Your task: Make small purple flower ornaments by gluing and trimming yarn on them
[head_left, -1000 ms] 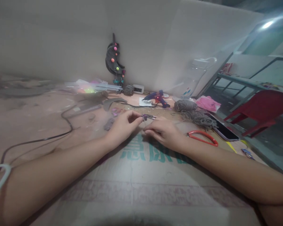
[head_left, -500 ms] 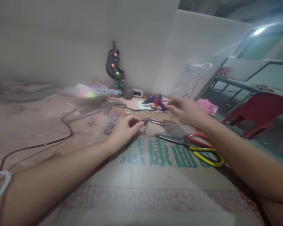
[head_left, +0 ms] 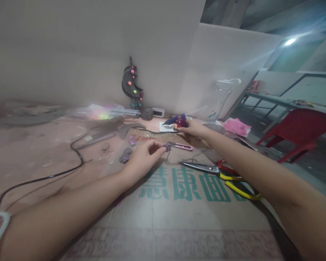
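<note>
My left hand [head_left: 142,157] pinches a small purple-grey yarn-wrapped piece [head_left: 167,146] between thumb and fingers. A loose strand of grey yarn trails from it across the cardboard [head_left: 163,214]. Farther back, my right hand [head_left: 193,129] has its fingers closed around the handle of a blue glue gun [head_left: 176,120]. The gun's nozzle points left over a white card [head_left: 165,127], and a small red light glows on its body. Just behind the yarn piece lies a pink utility knife [head_left: 182,146]. Scissors [head_left: 202,167] with red and yellow handles lie under my right forearm.
A grey moon-shaped decoration with coloured balls [head_left: 129,83] is against the wall. Beneath it sit a grey yarn ball [head_left: 147,114] and a small white device [head_left: 158,112]. A black cord [head_left: 54,175] crosses the left side. A clear bottle [head_left: 220,101] stands back right, near pink plastic [head_left: 237,127].
My right hand has moved left and down onto the glue gun's handle and closed on it. My left hand keeps its pinch on the yarn piece. The view has tilted slightly upward.
</note>
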A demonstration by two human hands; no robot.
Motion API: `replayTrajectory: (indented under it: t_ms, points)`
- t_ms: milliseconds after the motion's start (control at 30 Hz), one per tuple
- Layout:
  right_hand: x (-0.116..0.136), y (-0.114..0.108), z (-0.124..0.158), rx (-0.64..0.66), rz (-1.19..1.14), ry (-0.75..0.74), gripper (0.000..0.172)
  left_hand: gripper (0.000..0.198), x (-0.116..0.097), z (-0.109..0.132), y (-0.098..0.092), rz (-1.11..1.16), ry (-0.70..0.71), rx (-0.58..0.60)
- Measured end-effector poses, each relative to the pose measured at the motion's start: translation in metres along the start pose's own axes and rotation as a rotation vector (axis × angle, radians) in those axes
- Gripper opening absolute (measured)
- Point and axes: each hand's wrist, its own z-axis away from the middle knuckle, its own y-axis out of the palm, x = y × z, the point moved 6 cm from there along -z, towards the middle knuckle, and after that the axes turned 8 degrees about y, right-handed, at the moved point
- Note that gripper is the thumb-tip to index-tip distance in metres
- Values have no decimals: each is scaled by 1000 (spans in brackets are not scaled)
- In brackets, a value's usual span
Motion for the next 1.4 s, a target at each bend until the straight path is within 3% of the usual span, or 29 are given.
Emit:
replayTrajectory:
  t_ms: [133, 300, 433, 533, 633, 767, 933, 1167, 1400]
  points:
    - [0, 4, -2, -27, -30, 88, 42, 28, 0, 0, 1, 2, 3, 3]
    - [6, -14, 15, -59, -90, 100, 34, 30, 3, 0, 1, 6, 1, 7]
    - [13, -27, 46, -72, -145, 87, 34, 29, 4, -1, 1, 11, 5, 2]
    - [20, -28, 79, -30, -329, 32, 28, 26, 2, -1, 1, 14, -6, 10]
    - [24, -30, 110, -68, -528, -60, 29, 25, -1, 0, 0, -10, -14, 0]
    - [20, -28, 132, -104, -471, -84, 26, 23, -3, 0, -2, -51, -11, -25]
    - [27, -28, 141, -106, -422, -172, 27, 21, -3, 0, -5, -78, 15, -57]
    - [31, -15, 147, 54, -491, -183, 24, 17, -1, -1, -8, -77, 4, -97]
    - [23, -13, 143, -27, -432, -181, 22, 20, 3, -2, -6, -36, 5, -88]
